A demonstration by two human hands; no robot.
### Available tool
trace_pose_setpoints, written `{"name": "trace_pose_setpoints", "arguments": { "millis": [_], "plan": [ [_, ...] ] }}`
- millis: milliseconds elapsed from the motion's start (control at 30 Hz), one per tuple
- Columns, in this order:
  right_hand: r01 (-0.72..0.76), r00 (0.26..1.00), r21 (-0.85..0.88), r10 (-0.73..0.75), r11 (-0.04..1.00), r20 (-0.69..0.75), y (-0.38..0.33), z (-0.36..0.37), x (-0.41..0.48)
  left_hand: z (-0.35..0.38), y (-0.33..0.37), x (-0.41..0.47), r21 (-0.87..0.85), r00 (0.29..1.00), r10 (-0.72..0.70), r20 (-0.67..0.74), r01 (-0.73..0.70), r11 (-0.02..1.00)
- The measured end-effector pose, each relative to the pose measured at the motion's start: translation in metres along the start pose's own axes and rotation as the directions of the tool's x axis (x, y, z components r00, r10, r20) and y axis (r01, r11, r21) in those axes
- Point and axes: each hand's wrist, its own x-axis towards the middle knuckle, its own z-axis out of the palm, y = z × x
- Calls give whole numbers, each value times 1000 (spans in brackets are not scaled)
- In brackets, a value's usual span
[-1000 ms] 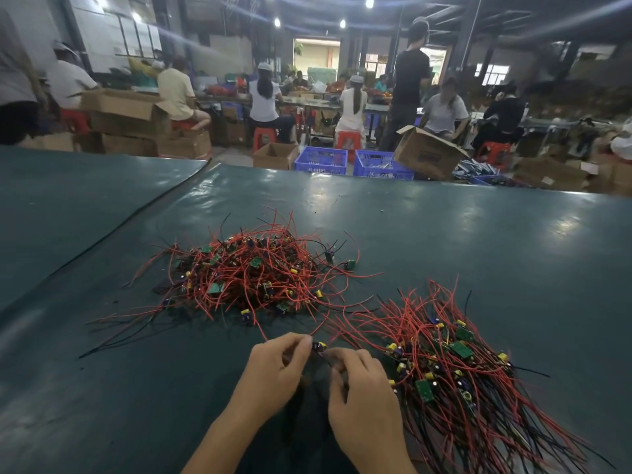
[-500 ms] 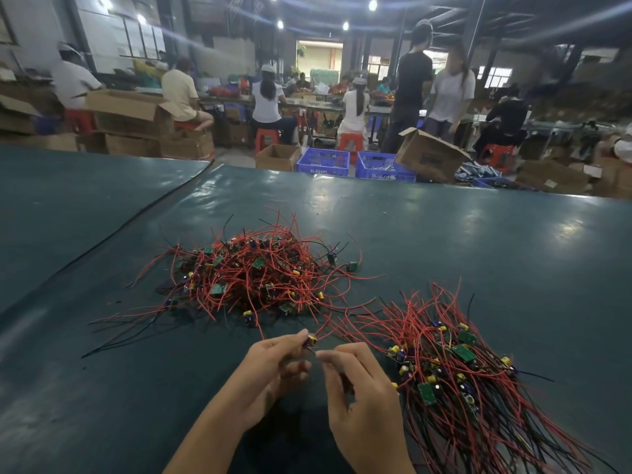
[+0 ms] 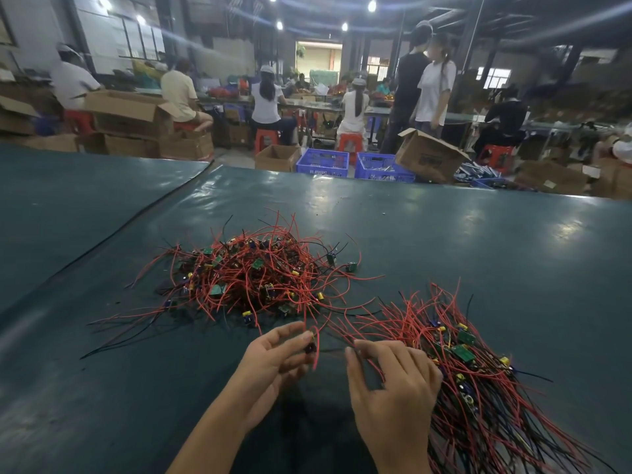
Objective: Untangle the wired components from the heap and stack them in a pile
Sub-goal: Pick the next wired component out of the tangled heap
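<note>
Left hand (image 3: pixel 277 364): fingertips pinch one wired component (image 3: pixel 310 347) just above the green table (image 3: pixel 478 234), between tangled heap (image 3: pixel 253 275) and sorted pile (image 3: pixel 461 364). Right hand (image 3: pixel 393 388): fingers curled, pinching its black lead (image 3: pixel 330 350).

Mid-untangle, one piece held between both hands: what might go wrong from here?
1. The left hand pinches a component whose red lead hangs close to strands trailing from the heap; pulling may drag others along.
2. The right hand, pinching the black lead, hovers at the edge of the sorted pile and may scatter it.
</note>
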Motion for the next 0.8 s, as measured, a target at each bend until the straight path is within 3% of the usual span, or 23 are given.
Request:
{"name": "trace_pose_setpoints", "arguments": {
  "millis": [67,133,233,367,467,567,733,800],
  "plan": [
    [-2,1000,13,2,1000,-25,-1,0,0,-1,1,1,-72,1000,10,-6,-10,997],
    [-23,998,143,15,990,56,-4,1,-1,-1,2,1,-123,1000,18,2,-17,992],
    [-275,941,325,183,905,286,-11,5,-7,2,2,-1,-114,999,18,38,-14,993],
    [-571,797,451,330,686,506,-19,7,-5,6,-3,-4,102,992,-11,130,-3,995],
    [-638,762,520,366,568,534,-21,5,0,9,-8,-6,196,982,-21,188,-17,980],
    [-686,723,508,415,520,552,-17,7,-1,13,-12,-7,261,980,46,196,-97,961],
    [-746,666,527,471,408,578,-16,8,2,20,-20,-4,348,971,208,119,-237,907],
    [-795,601,508,536,331,592,-15,10,3,22,-21,-3,351,968,235,86,-251,902]
  ]
}}
